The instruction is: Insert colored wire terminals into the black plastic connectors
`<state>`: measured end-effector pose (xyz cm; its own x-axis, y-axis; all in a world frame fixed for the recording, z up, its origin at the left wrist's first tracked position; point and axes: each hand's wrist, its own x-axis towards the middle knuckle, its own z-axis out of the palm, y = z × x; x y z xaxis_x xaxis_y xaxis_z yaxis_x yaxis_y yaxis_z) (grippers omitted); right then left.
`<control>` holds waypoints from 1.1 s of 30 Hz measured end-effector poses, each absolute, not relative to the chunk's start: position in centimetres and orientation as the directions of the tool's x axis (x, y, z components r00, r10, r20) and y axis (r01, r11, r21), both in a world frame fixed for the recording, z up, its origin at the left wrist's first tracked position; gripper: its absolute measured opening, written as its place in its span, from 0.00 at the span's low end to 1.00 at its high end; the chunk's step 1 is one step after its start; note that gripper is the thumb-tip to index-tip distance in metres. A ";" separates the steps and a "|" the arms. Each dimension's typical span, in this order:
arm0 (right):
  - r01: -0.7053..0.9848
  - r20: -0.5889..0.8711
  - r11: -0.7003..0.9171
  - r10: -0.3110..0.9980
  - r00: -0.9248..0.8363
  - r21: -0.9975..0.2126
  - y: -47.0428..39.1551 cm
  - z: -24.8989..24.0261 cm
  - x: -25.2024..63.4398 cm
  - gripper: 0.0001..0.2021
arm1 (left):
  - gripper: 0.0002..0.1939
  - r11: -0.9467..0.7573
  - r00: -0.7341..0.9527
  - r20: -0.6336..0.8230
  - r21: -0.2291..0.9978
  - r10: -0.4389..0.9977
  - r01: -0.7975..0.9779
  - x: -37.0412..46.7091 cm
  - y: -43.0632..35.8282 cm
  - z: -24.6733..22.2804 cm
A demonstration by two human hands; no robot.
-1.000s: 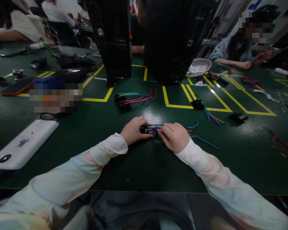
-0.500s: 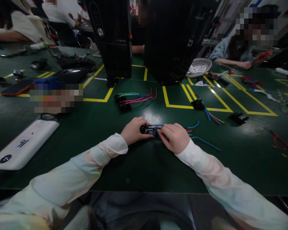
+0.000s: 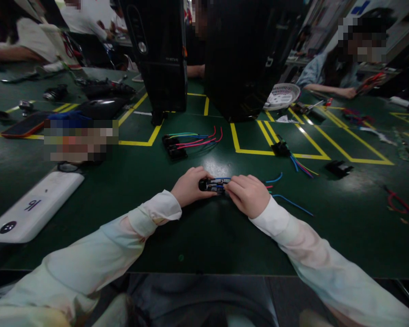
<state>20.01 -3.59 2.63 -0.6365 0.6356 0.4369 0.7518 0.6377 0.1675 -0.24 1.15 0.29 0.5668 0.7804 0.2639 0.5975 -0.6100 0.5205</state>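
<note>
Low over the green table, my left hand (image 3: 190,185) grips the rounded left end of a small black part with wires (image 3: 204,184). My right hand (image 3: 248,194) pinches at its right side, where blue wires (image 3: 221,179) run under the fingers; the fingertips partly hide what they hold. Loose blue and red wire ends (image 3: 295,204) stick out beyond the right hand. Just behind lies a black connector block (image 3: 175,147) with red, green and blue wires. Another black connector (image 3: 280,148) with coloured wires rests to the right, near a black block (image 3: 339,168).
Two tall black cases (image 3: 163,59) stand at the back centre. A white power bank (image 3: 37,204) marked 16 lies at left, an orange-edged phone (image 3: 27,123) beyond it. A white basket (image 3: 282,96) and a red wire (image 3: 404,204) are at right. Co-workers sit across the table.
Both hands stay almost in place on the wired part, with only a tiny shift of the right fingers. Nothing else has visibly moved on the table.
</note>
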 end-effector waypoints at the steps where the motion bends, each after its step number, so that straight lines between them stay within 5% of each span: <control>1: 0.758 0.446 0.631 0.637 -0.629 0.168 -3.6 2.7 20.0 0.12 | 0.19 -0.609 0.566 0.262 0.520 0.782 0.599 -0.2 1.2 0.3; 33: 0.667 0.455 0.741 0.571 -0.684 0.073 -5.4 3.5 20.4 0.10 | 0.18 -0.608 0.569 0.260 0.530 0.780 0.592 -0.3 1.3 0.1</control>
<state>20.37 -5.37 3.46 -0.6838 0.5708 0.4545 0.6673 0.7411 0.0733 -0.31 1.25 0.15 0.5690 0.7802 0.2599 0.5916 -0.6078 0.5297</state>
